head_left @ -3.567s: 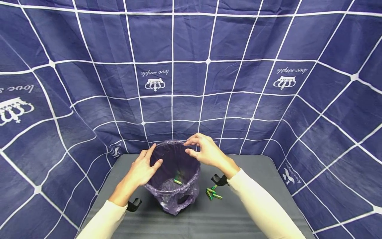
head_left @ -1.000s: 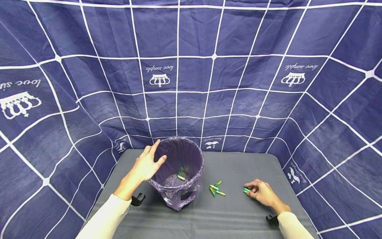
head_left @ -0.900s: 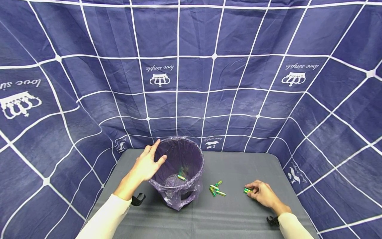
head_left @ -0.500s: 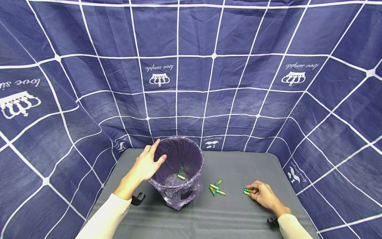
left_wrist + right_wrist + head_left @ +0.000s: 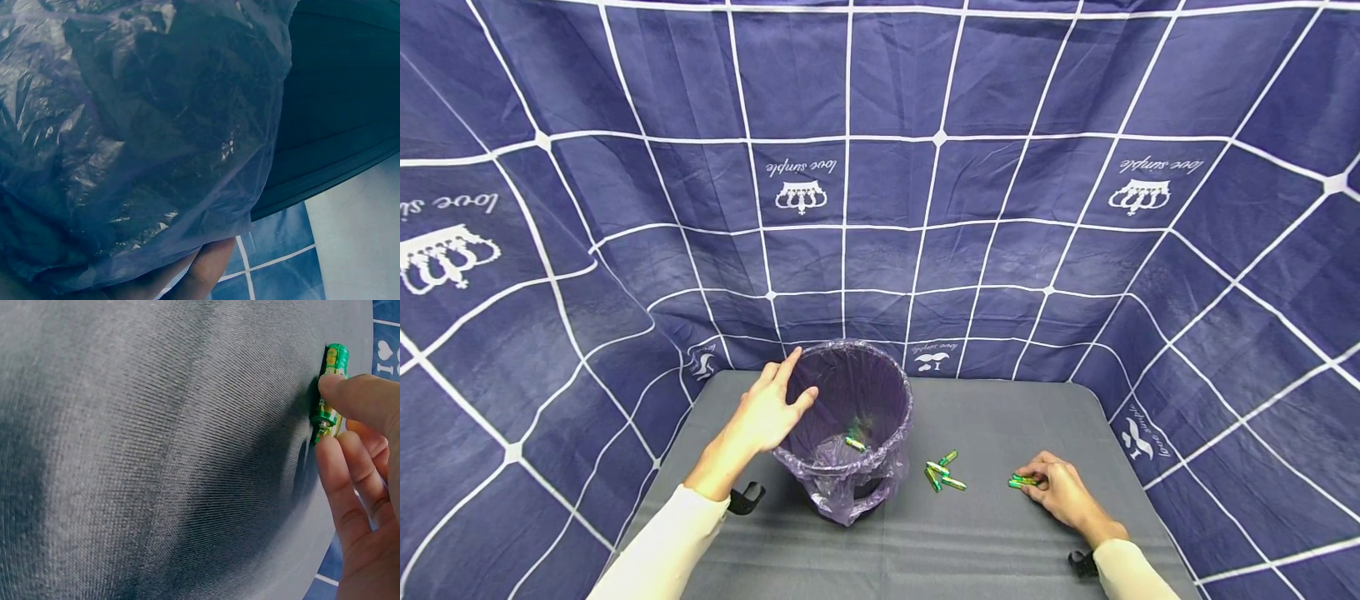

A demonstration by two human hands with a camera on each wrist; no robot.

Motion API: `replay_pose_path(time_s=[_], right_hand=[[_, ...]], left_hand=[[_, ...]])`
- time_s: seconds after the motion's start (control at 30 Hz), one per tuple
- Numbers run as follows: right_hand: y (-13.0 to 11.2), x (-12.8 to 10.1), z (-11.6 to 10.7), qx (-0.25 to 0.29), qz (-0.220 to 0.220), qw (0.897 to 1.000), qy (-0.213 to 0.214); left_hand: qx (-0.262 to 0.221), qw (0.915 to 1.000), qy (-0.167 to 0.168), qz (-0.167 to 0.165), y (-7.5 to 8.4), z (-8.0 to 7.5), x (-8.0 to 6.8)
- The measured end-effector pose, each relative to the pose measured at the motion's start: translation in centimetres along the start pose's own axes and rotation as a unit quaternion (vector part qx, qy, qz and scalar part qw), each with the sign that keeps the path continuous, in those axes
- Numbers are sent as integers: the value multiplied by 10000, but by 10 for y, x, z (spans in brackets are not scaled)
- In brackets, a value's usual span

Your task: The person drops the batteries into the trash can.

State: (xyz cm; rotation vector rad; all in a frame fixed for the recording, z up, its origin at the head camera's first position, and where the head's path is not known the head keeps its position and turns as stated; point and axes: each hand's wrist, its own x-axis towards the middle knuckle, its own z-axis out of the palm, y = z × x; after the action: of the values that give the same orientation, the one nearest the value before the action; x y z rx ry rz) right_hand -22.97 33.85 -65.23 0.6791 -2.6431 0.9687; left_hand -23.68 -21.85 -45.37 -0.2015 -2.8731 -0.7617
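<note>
Here's the right hand [image 5: 1063, 492], well to the right of the round bin [image 5: 850, 375], thumb and fingertips pinched on what look like two slim green-and-gold cylindrical batteries [image 5: 1019, 482], low over the grey fabric-topped bench [image 5: 1000, 542]! The left hand [image 5: 769, 414] lies at the bin's left rim, fingers long and spread, thumb reaching over the opening, by the translucent purple plastic bag [image 5: 842, 500] that lines it. Just right of the bin, four loose matching batteries [image 5: 937, 468]; inside it, one more battery [image 5: 855, 444]. The knack here, I'd say: keep that pair parallel, thumb across the middle, pressure light and even, since smooth round casings could roll apart. On the left, a gentle touch should steady the bin without dragging the bag.
</note>
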Motion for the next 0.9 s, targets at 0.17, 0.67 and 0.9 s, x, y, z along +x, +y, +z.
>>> replay_pose_path(time_s=[0.17,0.67,0.9], right_hand=[[0,0,2,280,-309,9991,-83],[0,-2,4,732,-440,9951,-501],[-2,-3,6,972,-453,9909,-813]], left_hand=[[-20,10000,34,3,-1,1,1],[-6,9999,-68,-74,1,-1,-1],[-2,9999,-74,-100,0,0,0]])
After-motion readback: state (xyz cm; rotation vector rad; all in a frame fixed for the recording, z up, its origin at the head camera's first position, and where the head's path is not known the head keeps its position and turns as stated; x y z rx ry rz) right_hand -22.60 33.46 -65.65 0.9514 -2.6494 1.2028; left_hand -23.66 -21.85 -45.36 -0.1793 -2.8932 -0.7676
